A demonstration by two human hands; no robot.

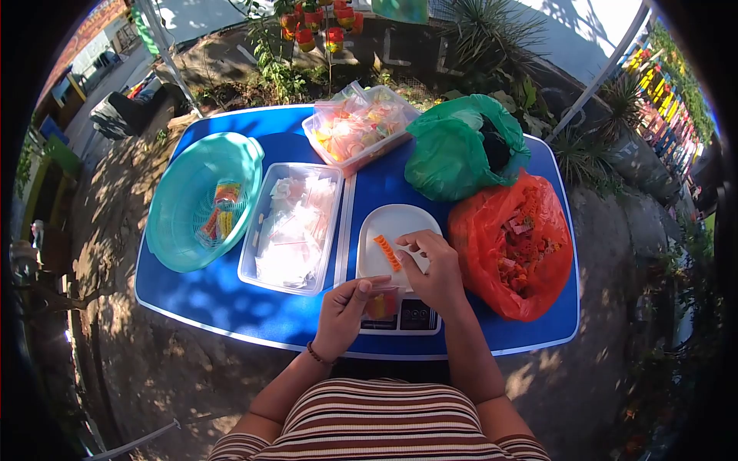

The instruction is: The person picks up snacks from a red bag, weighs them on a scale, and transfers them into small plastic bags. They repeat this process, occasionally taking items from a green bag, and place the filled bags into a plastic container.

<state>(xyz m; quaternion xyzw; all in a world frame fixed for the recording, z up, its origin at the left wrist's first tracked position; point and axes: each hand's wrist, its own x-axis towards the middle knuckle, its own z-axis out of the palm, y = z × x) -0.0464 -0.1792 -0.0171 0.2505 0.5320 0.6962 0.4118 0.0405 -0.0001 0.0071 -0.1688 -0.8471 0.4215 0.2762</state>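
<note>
Teal basket (pixel 173 200): far L on blue table (pixel 231 300); a few striped packs inside.
Clear box (pixel 280 288): just R of basket; looks like flat empty clear bags.
Back box (pixel 361 163): behind clear box, by table's far edge; full of mixed-colour packs.
L hand (pixel 342 307): clenched round small bag (pixel 382 302), thumb over its top edge. Bag has orange bits inside and sits over the scale's front.
Scale (pixel 419 315): at table's front edge, white tray (pixel 388 219) on top. Display partly hidden, can't read it.
Orange spiral (pixel 388 252): lies on tray, L of centre, apart from small bag.
R hand (pixel 437 269): fingers curled down onto tray, tips just beside spiral. Can't tell if it's pinching anything.
Green bag (pixel 453 154): back R, bunched, dark thing inside.
Red bag (pixel 523 253): far R, just beside tray, full of orange-red pieces.
Step, my read: pieces going tray → small bag.
Doing it well, IMO: hold bag mouth open w/ L thumb, tilted toward R hand. Pinch spiral lightly mid-length, as it looks brittle. Drop it in over the tray so strays land there.
</note>
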